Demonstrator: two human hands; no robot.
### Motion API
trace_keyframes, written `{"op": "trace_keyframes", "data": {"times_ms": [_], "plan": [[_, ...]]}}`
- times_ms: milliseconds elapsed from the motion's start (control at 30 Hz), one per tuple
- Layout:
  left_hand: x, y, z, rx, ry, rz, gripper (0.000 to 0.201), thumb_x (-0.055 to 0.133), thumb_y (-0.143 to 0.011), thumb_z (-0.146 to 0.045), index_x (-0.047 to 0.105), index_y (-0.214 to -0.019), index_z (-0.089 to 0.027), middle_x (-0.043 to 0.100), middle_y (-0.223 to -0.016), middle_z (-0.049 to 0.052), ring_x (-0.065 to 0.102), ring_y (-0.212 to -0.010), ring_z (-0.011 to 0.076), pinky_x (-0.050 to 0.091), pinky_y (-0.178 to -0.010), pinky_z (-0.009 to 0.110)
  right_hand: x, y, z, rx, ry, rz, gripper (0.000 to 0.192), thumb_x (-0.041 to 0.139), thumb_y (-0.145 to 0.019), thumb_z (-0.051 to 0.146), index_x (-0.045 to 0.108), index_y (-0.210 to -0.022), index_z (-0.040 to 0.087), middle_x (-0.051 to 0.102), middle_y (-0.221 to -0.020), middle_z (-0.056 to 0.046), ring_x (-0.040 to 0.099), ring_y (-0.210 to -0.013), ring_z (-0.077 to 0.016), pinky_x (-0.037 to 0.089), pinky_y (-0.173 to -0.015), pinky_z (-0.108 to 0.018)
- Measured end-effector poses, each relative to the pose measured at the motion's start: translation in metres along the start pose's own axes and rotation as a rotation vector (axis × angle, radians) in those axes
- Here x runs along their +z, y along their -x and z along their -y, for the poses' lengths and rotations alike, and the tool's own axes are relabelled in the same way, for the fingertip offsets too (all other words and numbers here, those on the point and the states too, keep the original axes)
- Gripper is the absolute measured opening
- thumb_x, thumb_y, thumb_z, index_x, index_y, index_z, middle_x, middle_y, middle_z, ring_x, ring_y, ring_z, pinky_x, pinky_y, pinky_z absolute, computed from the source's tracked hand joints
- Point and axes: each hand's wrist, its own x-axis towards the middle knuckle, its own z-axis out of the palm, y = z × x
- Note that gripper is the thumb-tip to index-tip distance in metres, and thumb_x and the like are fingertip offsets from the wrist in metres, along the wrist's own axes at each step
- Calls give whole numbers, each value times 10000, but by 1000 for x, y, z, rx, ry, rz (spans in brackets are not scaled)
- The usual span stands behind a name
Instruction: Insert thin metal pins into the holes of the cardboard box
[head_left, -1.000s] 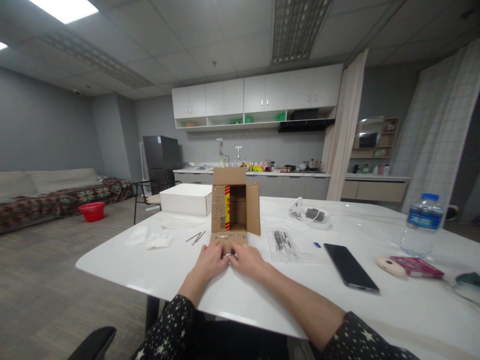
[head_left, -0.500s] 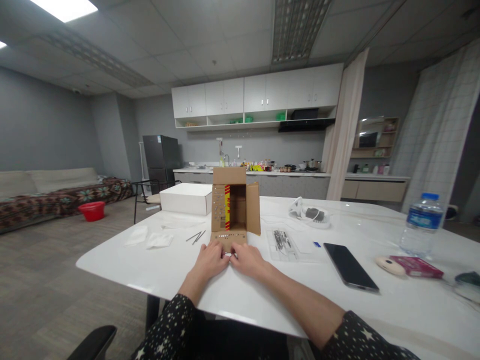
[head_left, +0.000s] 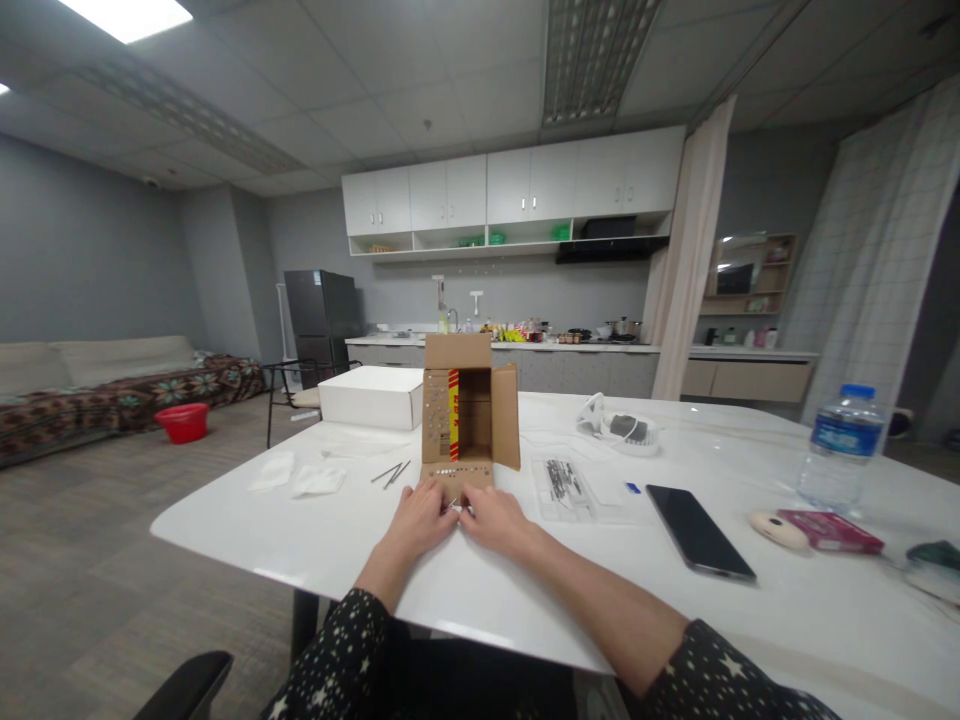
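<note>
Far left of the cardboard box (head_left: 470,415), the white table (head_left: 247,525) curves round to its near-left edge, with bare tabletop running between that edge and the box. Left of the box lie 2 white wipes (head_left: 300,477), then a few thin metal pins (head_left: 391,473), and behind them a closed white box (head_left: 373,397).

Now the cardboard box itself: brown, upright, open toward the camera, top flap up, right flap swung out, a red and yellow strip down its left inside edge, and a row of silvery dots along the front flap lying flat on the table.

The left hand (head_left: 422,520) and right hand (head_left: 495,520) meet at that flap's near edge, fingertips curled together on something small and metallic; what it is, I cannot tell.

Right of the box sit a clear bag (head_left: 564,487), a black phone (head_left: 699,531) and a water bottle (head_left: 838,447), with open tabletop nearer the camera.
</note>
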Motion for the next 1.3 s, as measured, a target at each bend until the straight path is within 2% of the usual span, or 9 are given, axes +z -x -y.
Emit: {"op": "trace_keyframes", "data": {"times_ms": [200,300,433,533,667,900,1300], "plan": [[-3,-3,1,18,88,-66,156,426,-903,-270,559,-872,-194,702,-896,51,650,-916,243,375,-870,402,-2,1,1,3,0,12,293,421,-896,319,598,-1111,228,706,-1029,-80,657,-914,-243,422,-730,-328],[0,-6,5,38,102,-107,168,413,-924,-251,572,-925,-196,708,-947,57,645,-962,245,379,-885,406,-2,0,0,-1,2,7,292,432,-881,301,595,-1110,225,705,-1026,-76,657,-917,-244,416,-717,-323],[5,-10,12,72,94,-233,172,436,-910,-193,596,-972,-199,685,-1044,76,604,-1060,252,397,-924,410,-2,0,0,1,4,4,286,422,-885,288,598,-1100,217,702,-1033,-89,657,-915,-243,408,-707,-321],[6,-11,14,88,123,-312,180,449,-906,-176,614,-977,-196,666,-1025,84,594,-1042,246,424,-930,401,-3,1,1,8,7,13,278,417,-892,281,599,-1090,212,702,-1028,-97,656,-910,-244,404,-708,-323],[5,-12,14,101,192,-361,220,441,-918,-174,633,-1022,-199,645,-1005,88,595,-1015,236,458,-916,390,-6,2,3,13,4,14,251,431,-889,277,593,-1069,212,708,-1020,-89,659,-905,-238,388,-695,-314],[9,-14,15,134,246,-368,287,388,-974,-249,656,-1065,-203,648,-1027,104,609,-996,232,475,-916,400,-3,1,1,3,10,2,226,440,-885,287,583,-1045,216,707,-1005,-84,662,-888,-237,375,-676,-310],[17,-23,20,152,325,-349,295,360,-984,-250,629,-1085,-187,679,-1071,114,644,-992,225,503,-909,372,-3,0,0,9,12,13,231,431,-893,292,581,-1053,218,699,-1001,-80,656,-881,-229,385,-687,-306]]}}
